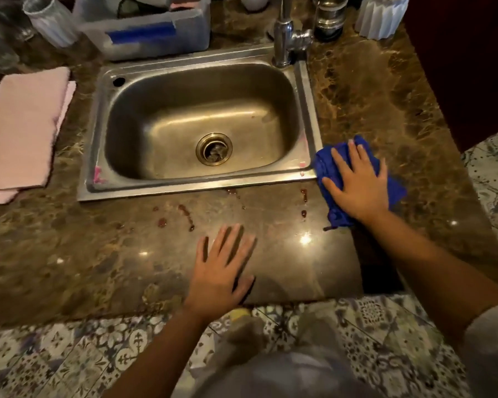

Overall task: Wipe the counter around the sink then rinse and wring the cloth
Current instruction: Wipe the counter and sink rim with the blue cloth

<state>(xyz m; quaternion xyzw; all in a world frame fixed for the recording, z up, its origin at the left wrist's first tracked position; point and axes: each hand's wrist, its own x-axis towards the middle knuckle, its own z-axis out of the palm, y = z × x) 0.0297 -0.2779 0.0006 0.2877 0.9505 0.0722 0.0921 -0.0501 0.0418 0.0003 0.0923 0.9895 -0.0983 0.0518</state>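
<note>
A blue cloth (pixel 327 168) lies on the brown marble counter (pixel 385 104) at the front right corner of the steel sink (pixel 308 110). My right hand (pixel 357 182) presses flat on the cloth with fingers spread. My left hand (pixel 222 268) rests flat on the counter in front of the sink, fingers apart, holding nothing. Reddish-brown drips (pixel 184 214) spot the counter between the sink's front rim and my left hand. Pink smears (pixel 97 176) mark the sink rim's front left corner. The chrome tap (pixel 285 38) stands at the sink's back right.
A folded pink towel (pixel 23 130) lies left of the sink. Behind it stand a clear plastic tub (pixel 147 27), a ribbed glass (pixel 51 21), a metal jar (pixel 329 17) and a white fluted pot (pixel 381 14). The counter's front edge drops to patterned floor tiles (pixel 84 357).
</note>
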